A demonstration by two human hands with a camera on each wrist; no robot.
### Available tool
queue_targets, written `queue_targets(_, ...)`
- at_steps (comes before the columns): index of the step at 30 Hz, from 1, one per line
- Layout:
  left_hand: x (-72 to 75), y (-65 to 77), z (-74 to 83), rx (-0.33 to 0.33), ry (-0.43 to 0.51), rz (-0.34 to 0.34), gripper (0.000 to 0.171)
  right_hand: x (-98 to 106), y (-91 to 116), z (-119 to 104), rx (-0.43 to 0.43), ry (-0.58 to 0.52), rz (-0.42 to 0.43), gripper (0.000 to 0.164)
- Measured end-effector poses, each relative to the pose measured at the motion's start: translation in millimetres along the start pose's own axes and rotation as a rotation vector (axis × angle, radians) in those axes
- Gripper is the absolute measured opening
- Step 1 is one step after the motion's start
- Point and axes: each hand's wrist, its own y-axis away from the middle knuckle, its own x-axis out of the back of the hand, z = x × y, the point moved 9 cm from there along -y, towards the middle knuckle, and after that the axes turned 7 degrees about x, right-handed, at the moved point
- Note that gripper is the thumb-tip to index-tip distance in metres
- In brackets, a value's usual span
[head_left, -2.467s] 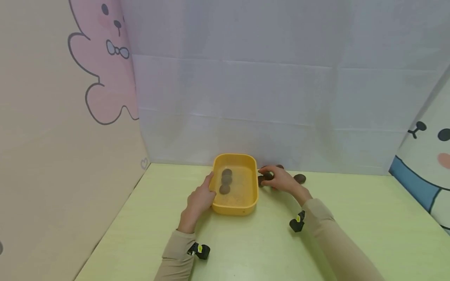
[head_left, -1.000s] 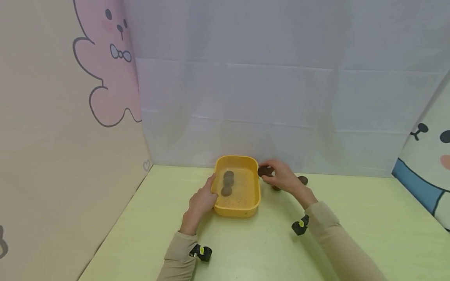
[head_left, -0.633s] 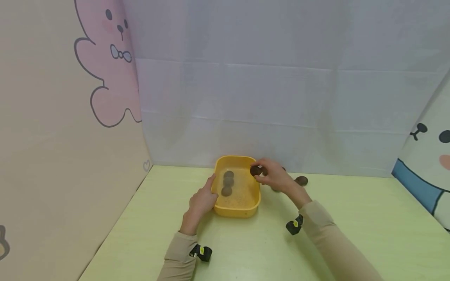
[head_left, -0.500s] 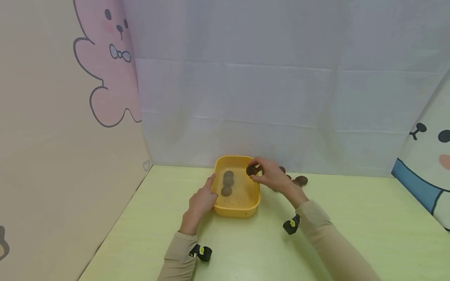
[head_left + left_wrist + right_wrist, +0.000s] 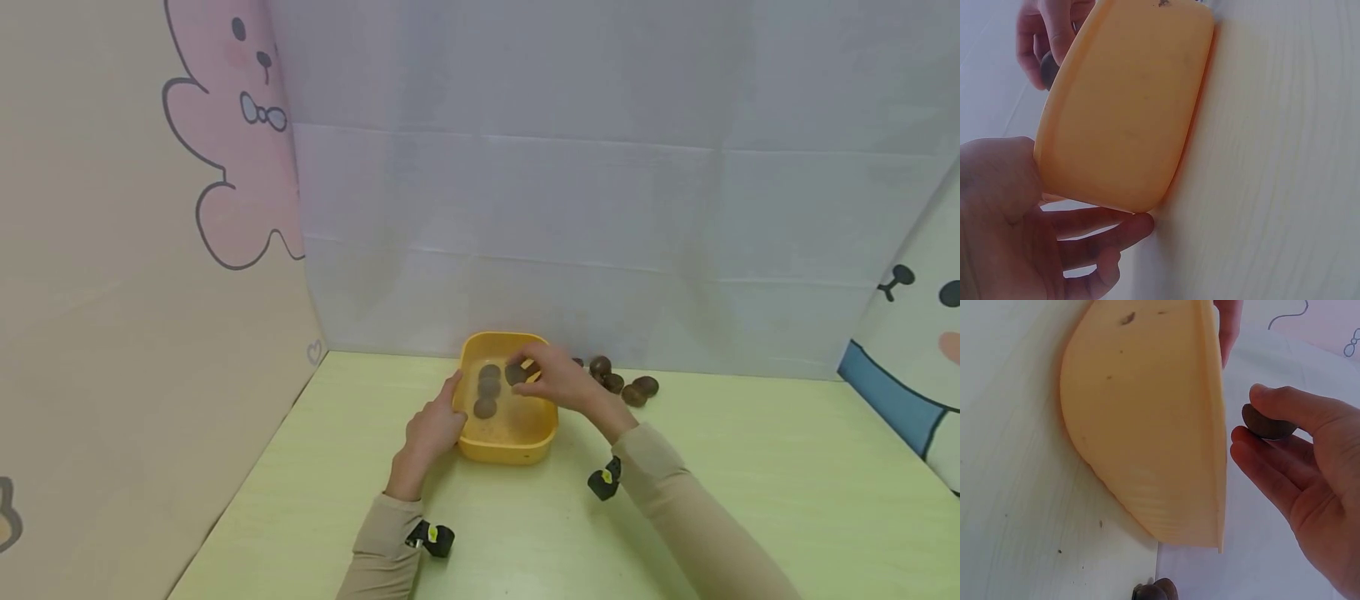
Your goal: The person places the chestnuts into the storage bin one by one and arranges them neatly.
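Observation:
A yellow plastic tub (image 5: 506, 454) stands on the table, with three dark brown chestnuts (image 5: 485, 407) in a row along its left side. My left hand (image 5: 432, 425) grips the tub's left wall, thumb at the rim and fingers along the outside. Over the tub's right half, my right hand (image 5: 558, 382) pinches a chestnut (image 5: 1269, 428) between thumb and fingertips, above the rim in the right wrist view. Several more chestnuts (image 5: 600, 366) lie in a loose group on the table to the right of the tub.
The pale green-yellow table (image 5: 480, 525) meets a white cloth backdrop (image 5: 510, 208) right behind the tub. A beige panel (image 5: 150, 333) with a pink bear borders the left side. Another printed panel (image 5: 930, 367) stands at the right.
My right hand has picked a chestnut from the group and carried it left, over the tub's rim to above the inside. The left hand keeps its grip on the tub.

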Motion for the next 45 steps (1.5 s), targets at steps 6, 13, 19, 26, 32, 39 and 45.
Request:
queue_targets(6,1.0,0.8,0.2,0.002,-0.007,0.004,0.068,-18.6,-10.0,-9.1,0.053,0.038,-0.08,0.034)
queue_targets(13,0.4,0.7,0.9,0.007,-0.012,0.004,0.067,-42.0,-22.6,-15.4,0.094,0.045,-0.182,0.024)
queue_targets(19,1.2,2.3,3.0,0.003,-0.007,0.005,0.068,-60.1,-27.3,-12.0,0.101,0.113,-0.272,0.021)
queue_targets(26,-0.3,2.5,4.9,0.002,-0.007,-0.001,0.069,-69.9,-24.7,-6.1,0.071,0.211,-0.342,0.03)
queue_targets(32,-1.4,3.4,7.6,-0.002,-0.002,-0.005,0.069,-77.4,-20.9,-1.2,0.047,0.21,-0.386,0.026)
queue_targets(39,-2.0,3.7,7.8,-0.005,0.0,-0.006,0.069,-80.7,-20.0,-3.2,0.083,0.226,-0.408,0.023)
queue_targets(45,-2.9,2.8,6.2,-0.007,0.0,-0.005,0.069,-80.2,-13.5,-7.8,0.09,0.173,-0.433,0.019)
